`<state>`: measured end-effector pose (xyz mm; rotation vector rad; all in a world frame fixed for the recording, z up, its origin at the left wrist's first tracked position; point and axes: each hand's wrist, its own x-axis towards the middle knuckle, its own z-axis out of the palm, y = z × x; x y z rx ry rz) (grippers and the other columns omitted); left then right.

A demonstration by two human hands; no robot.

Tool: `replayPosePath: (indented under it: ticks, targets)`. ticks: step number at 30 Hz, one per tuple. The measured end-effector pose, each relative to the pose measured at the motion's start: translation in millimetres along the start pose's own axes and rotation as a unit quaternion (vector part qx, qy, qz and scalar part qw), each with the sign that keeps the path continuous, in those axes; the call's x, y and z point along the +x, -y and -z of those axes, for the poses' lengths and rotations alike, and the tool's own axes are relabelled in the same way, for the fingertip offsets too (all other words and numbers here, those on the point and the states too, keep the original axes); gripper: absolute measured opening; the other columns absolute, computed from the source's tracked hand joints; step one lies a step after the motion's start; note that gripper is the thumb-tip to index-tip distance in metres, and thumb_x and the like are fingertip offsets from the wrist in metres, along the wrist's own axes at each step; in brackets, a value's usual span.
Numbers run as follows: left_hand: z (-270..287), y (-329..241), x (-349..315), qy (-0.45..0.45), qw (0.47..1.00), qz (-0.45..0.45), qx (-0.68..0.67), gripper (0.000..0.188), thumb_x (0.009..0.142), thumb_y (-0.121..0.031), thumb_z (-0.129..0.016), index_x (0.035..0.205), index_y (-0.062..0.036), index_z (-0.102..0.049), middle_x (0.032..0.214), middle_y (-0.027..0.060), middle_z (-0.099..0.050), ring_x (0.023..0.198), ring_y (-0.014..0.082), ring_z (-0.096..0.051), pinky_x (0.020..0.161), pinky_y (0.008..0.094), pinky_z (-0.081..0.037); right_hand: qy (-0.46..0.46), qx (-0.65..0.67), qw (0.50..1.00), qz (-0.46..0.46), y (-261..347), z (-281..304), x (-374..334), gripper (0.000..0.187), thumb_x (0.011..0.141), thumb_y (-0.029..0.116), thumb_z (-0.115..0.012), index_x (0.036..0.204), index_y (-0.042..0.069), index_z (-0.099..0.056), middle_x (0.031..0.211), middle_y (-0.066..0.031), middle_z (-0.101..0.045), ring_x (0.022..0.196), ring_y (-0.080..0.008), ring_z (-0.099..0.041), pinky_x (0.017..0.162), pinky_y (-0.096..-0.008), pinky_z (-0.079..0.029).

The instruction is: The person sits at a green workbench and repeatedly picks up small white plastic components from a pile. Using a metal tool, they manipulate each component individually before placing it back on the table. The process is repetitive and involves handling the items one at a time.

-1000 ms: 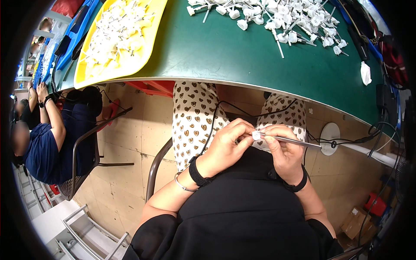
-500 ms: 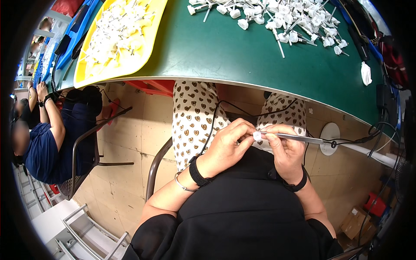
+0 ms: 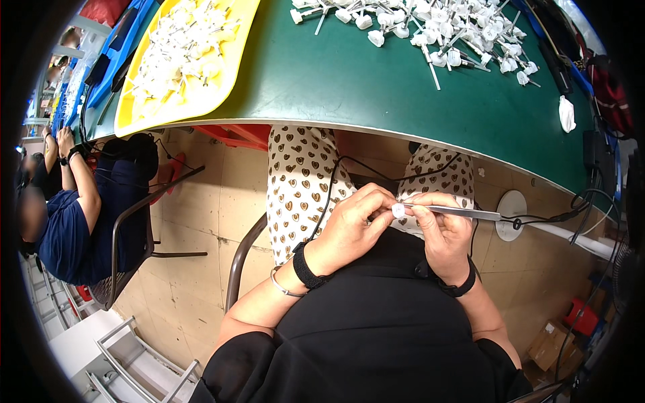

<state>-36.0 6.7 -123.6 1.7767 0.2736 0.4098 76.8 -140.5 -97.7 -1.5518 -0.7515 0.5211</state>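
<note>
Above my lap, just short of the table edge, both hands meet at a small white plastic part [image 3: 398, 211]. My left hand [image 3: 359, 225] is closed, pinching that part between thumb and fingertips. My right hand [image 3: 442, 232] is closed around slim grey metal tweezers [image 3: 470, 213], whose wide end sticks out to the right. The tweezers' tips are at the white part, partly hidden by my fingers. On the green table [image 3: 322, 87], a pile of white parts with thin metal stems [image 3: 463, 30] lies at the far right.
A yellow tray [image 3: 232, 87] full of similar parts stands at the left on the table. A crumpled white piece [image 3: 567, 114] lies near the right edge, beside black cables [image 3: 594, 195]. Another person [image 3: 74, 221] sits on a chair at the left.
</note>
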Motion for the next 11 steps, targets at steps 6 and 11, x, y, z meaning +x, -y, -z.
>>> replayPosePath:
  ticks: [6, 11]
  targets:
    - [-1.0, 2.1, -0.1, -0.002, 1.0, 0.0, -0.007, 0.013, 0.088, 0.009, -0.07, 0.099, 0.0033, -0.068, 0.099, 0.0107, -0.068, 0.083, 0.0169, -0.066, 0.07, 0.0274, -0.056, 0.002, 0.003, 1.0, -0.004, -0.4, 1.7, 0.4, 0.009, 0.099, 0.0, -0.065, 0.107, -0.005, -0.066, 0.101, -0.0106, -0.07, 0.086, -0.0129, -0.07, 0.073, -0.0238, -0.057]
    - [-0.3, 2.9, -0.6, 0.005, 1.0, 0.003, -0.008, 0.014, 0.089, 0.008, -0.07, 0.101, 0.0027, -0.068, 0.101, 0.0109, -0.068, 0.084, 0.017, -0.067, 0.07, 0.0267, -0.057, 0.002, 0.016, 1.0, 0.004, 0.6, 1.9, 1.1, 0.01, 0.1, -0.001, -0.064, 0.108, -0.004, -0.066, 0.101, -0.0111, -0.07, 0.087, -0.0145, -0.071, 0.074, -0.0233, -0.057]
